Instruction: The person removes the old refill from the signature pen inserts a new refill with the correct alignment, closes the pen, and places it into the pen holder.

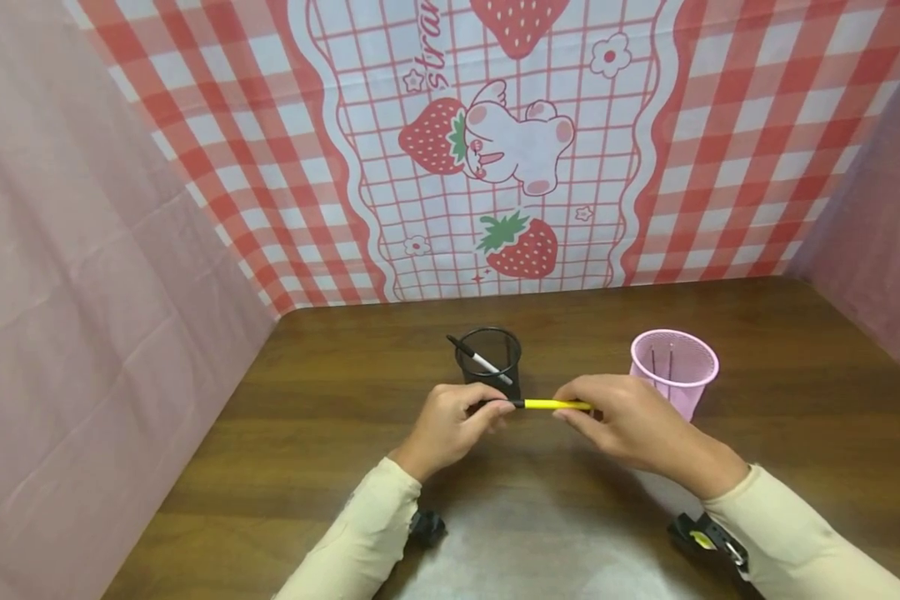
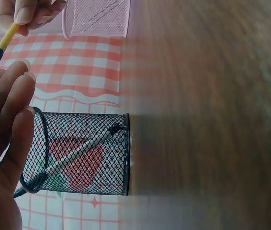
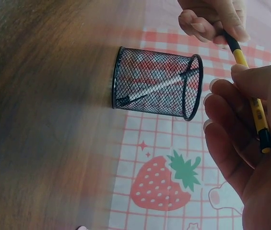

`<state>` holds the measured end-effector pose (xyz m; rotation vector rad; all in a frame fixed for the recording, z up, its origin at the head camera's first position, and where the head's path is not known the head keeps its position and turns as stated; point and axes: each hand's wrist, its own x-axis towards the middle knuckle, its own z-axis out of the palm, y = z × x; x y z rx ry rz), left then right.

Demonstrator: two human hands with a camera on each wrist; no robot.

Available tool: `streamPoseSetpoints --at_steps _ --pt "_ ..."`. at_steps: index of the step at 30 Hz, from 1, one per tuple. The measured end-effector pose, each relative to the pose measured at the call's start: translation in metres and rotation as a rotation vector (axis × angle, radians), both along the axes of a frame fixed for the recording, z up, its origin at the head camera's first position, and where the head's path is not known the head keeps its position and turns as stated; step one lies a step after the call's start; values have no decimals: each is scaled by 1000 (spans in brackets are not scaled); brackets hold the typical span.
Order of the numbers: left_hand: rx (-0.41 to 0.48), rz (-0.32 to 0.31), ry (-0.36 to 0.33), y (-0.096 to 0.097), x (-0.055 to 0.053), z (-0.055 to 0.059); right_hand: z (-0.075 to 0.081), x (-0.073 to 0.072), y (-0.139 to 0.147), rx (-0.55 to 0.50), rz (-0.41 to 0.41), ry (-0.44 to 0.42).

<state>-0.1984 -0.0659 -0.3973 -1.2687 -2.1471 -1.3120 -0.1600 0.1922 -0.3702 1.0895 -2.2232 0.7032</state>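
A yellow pen with a black end (image 1: 543,404) is held level between both hands, above the table's middle. My left hand (image 1: 450,421) pinches its black end between thumb and fingers. On the other side, the right hand (image 1: 637,421) pinches the yellow barrel; the right wrist view shows the barrel's black tail (image 3: 265,143) by the palm. Just behind the left hand stands a black mesh pen cup (image 2: 77,129) with a white marker with black ends (image 1: 483,362) leaning in it. The left hand partly hides this cup in the head view.
Behind the right hand stands a pink mesh cup (image 1: 697,396) with thin dark sticks (image 1: 671,362) showing in it. A strawberry-print cloth (image 1: 525,250) hangs along the back of the wooden table (image 1: 330,417). Pink curtains (image 1: 120,250) close off both sides.
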Motion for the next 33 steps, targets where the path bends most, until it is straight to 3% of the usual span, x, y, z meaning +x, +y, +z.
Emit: streamPoseSetpoints --at_steps 9,23,26,33 --pt "11 -6 30 -4 -1 0 1 0 -2 -7 15 -4" --pt "-38 -7 -54 -2 0 0 1 2 1 2 -4 -32" --pt "-22 -15 -45 -2 1 0 1 2 1 6 -9 -36" --pt "21 2 47 -1 2 0 2 2 0 5 -12 -17"
